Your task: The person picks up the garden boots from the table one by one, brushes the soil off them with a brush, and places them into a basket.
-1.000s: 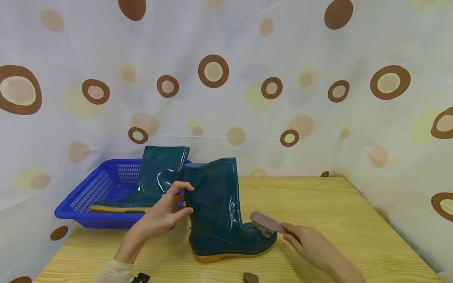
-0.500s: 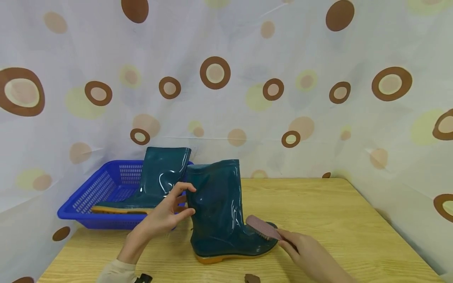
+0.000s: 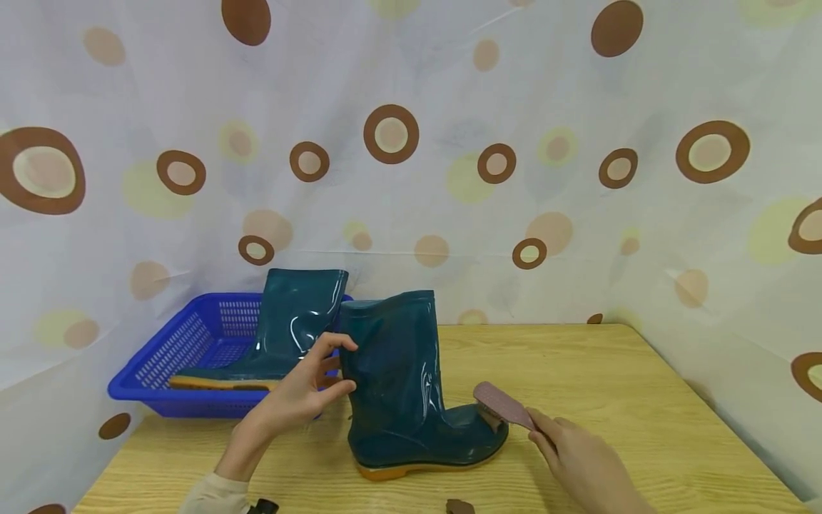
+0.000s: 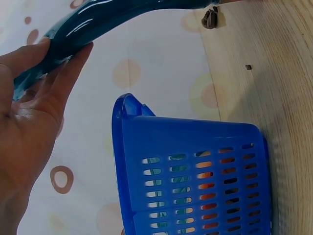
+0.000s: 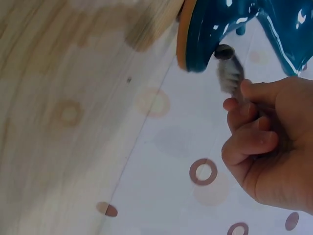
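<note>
A dark teal rubber boot [image 3: 392, 385] with an orange sole stands upright on the wooden table, toe to the right. My left hand [image 3: 302, 389] holds the back of its shaft between thumb and fingers; the left wrist view shows the thumb [image 4: 32, 54] on one side of the shaft and fingers on the other. My right hand [image 3: 578, 450] grips the handle of a mauve brush [image 3: 504, 405]. Its bristles [image 5: 227, 76] face the boot's toe, right at the upper, with something brown under the brush head in the head view.
A blue plastic basket [image 3: 173, 400] stands at the left with a second teal boot [image 3: 295, 321] inside. A brown lump [image 3: 459, 506] lies at the table's front, and a small dark crumb [image 4: 248, 67] shows in the left wrist view. Patterned white sheets [image 3: 430, 207] enclose the table.
The brush first slid up the toe toward the ankle, then came back right toward the tip. The left hand keeps its hold on the shaft.
</note>
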`<state>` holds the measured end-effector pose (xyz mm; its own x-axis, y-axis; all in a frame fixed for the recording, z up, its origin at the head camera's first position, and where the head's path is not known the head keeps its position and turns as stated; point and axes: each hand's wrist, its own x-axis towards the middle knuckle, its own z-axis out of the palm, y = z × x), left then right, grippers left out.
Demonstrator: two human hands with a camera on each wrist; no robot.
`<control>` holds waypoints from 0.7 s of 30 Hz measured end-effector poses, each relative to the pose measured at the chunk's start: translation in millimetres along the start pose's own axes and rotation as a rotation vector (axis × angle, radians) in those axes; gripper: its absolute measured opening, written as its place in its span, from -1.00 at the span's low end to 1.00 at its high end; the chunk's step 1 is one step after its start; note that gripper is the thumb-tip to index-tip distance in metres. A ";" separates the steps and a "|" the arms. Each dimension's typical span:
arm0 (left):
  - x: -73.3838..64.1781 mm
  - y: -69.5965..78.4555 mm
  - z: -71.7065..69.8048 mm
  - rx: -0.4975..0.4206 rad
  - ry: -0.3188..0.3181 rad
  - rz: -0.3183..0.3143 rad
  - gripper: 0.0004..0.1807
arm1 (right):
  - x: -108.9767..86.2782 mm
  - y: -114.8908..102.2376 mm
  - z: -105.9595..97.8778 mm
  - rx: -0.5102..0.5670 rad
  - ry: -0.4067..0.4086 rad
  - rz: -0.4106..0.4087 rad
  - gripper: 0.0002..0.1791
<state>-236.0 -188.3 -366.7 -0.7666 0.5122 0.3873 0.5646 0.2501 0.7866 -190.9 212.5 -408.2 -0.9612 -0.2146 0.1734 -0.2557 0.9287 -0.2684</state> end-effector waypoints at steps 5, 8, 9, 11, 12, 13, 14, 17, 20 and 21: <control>0.5 -2.1 0.8 0.013 0.000 0.000 -0.43 | -2.3 17.4 -4.6 0.011 0.009 0.022 -0.60; -0.3 -2.8 -0.4 0.012 0.004 -0.002 -0.43 | -1.1 20.8 -5.6 0.044 -0.007 0.017 -0.58; -0.7 -3.1 -0.8 0.013 0.006 -0.002 -0.43 | -0.3 20.5 -5.9 0.059 -0.011 0.015 -0.57; -1.5 -3.3 -1.3 0.011 0.007 0.000 -0.44 | 1.4 18.4 -6.7 0.091 0.000 0.012 -0.57; -1.7 -3.3 -1.4 0.013 0.007 0.002 -0.44 | 2.3 16.8 -7.2 0.106 0.006 0.012 -0.57; -1.7 -3.2 -1.4 0.012 0.007 0.005 -0.44 | 2.8 14.7 -7.8 0.119 0.019 0.015 -0.58; -1.6 -3.1 -1.3 0.010 0.007 0.008 -0.44 | 3.5 12.1 -8.5 0.133 0.028 0.017 -0.58; -0.9 -2.1 -0.8 0.006 0.003 0.009 -0.44 | 4.0 3.8 -8.4 0.170 0.026 0.001 -0.59; -0.3 -1.2 -0.3 0.007 0.001 0.002 -0.44 | 4.4 -2.4 -5.3 0.170 -0.024 -0.009 -0.61; -0.3 -1.0 -0.3 0.009 0.001 -0.001 -0.44 | 4.4 -3.1 -3.9 0.161 -0.039 -0.009 -0.62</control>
<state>-236.4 -188.9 -367.4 -0.7674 0.5114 0.3868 0.5665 0.2582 0.7825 -194.0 209.9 -403.0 -0.9612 -0.2376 0.1404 -0.2750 0.8670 -0.4155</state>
